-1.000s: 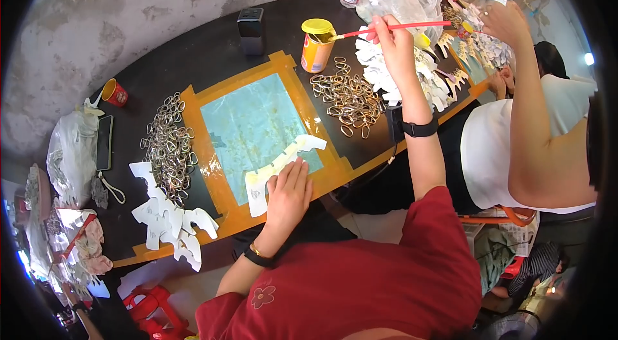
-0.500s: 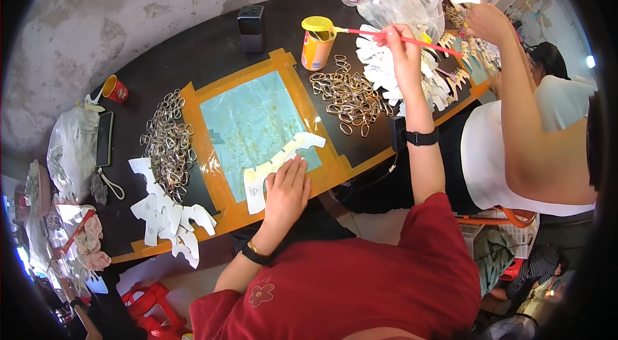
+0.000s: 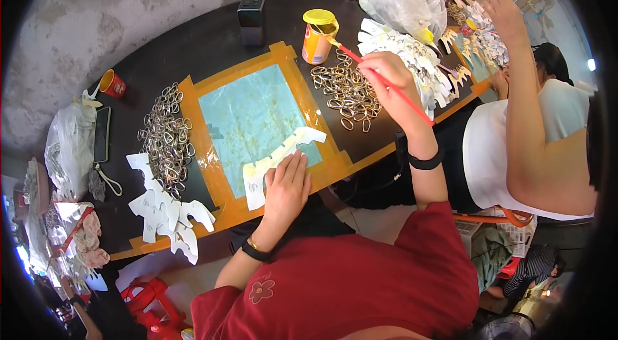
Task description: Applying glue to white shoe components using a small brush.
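Pressing flat, the left hand (image 3: pixel 286 188) pins a white cut-out strip (image 3: pixel 278 160) on the blue mat (image 3: pixel 248 121) near the table's (image 3: pixel 148 50) front edge; the right hand (image 3: pixel 386 76) grips a red brush (image 3: pixel 380 79), tip at the yellow-lidded tin (image 3: pixel 318 36) toward the far edge; metal rings (image 3: pixel 347 90) lie just beside.

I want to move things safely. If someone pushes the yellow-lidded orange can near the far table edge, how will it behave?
The orange can stands upright and looks taller than wide, so it may tip rather than slide. The brush in the right hand reaches its rim, so the can is probably open and might spill. Its round body would likely roll if it fell.
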`<state>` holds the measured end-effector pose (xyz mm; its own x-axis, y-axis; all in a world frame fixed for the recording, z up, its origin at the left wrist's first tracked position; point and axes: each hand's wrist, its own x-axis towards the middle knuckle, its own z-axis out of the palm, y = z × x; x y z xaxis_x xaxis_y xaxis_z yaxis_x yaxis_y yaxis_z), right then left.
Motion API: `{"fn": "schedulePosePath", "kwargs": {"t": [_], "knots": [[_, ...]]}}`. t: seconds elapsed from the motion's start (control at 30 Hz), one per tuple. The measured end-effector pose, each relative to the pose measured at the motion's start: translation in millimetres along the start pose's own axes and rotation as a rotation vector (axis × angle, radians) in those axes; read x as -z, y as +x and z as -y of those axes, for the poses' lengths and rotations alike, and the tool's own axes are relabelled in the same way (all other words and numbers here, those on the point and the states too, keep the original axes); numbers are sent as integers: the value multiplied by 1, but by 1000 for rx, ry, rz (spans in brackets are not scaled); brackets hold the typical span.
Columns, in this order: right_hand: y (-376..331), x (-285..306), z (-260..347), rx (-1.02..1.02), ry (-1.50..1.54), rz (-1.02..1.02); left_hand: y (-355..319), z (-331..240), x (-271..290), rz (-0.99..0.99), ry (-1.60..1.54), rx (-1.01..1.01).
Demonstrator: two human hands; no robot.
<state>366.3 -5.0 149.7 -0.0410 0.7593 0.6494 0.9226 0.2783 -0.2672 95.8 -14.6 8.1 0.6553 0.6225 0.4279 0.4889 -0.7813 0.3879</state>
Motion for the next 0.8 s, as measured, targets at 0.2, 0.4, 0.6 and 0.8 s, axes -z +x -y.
{"fn": "schedulePosePath", "kwargs": {"t": [0.2,0.4,0.6,0.8], "knots": [[-4,-9,-40,-500,716,-502,-1,1,-2,-5,-9,2],[-28,-36,-74,-805,1086,-562,-3,-1,-1,-7,0,-2],[-40,-38,-61,-671,735,-473,0,1,-1,-10,-5,-3],[-27,-29,-40,-592,740,-334,5,4,0,-12,-5,-4]]}}
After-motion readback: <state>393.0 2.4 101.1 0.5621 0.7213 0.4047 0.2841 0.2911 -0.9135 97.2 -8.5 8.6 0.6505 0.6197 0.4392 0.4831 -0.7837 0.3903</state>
